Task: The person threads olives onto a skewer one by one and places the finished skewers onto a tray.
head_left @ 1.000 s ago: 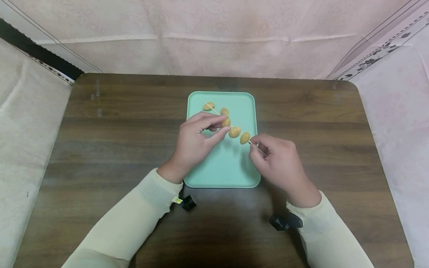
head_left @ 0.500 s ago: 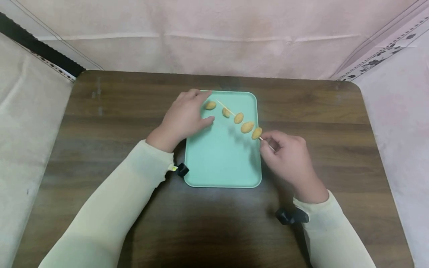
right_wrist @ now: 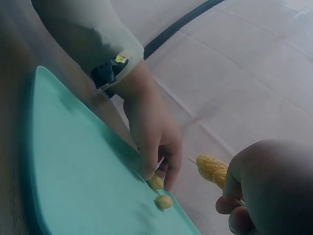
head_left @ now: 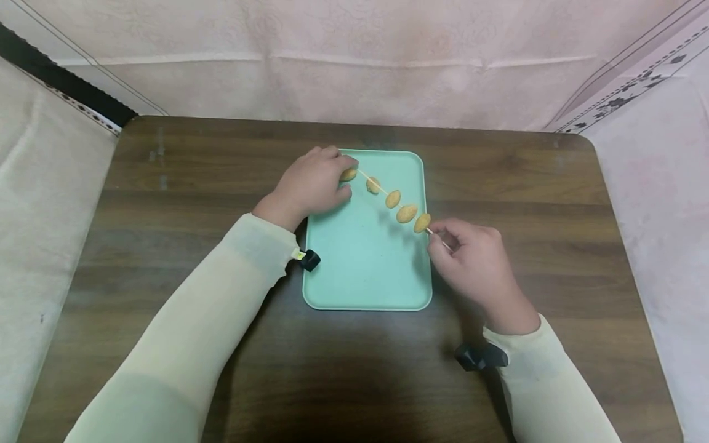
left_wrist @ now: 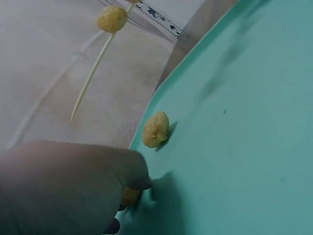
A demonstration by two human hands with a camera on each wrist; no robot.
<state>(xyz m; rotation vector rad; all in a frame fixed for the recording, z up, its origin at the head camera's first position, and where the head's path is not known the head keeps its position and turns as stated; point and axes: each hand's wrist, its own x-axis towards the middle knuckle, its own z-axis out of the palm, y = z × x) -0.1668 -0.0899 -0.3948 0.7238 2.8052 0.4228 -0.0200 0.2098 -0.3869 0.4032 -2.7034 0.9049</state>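
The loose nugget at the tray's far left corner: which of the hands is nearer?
Left. The left hand pinches the loose nugget on the tray. The right hand holds the skewer across the tray.

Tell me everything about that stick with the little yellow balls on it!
The thin pale wooden skewer slants over the mint green plastic tray, raised above it. Three small golden-brown, rough-looking food balls are threaded on it; a fourth lies close by its bare pointed end. The right hand pinches its lower end between its fingers. The left hand does not hold it.
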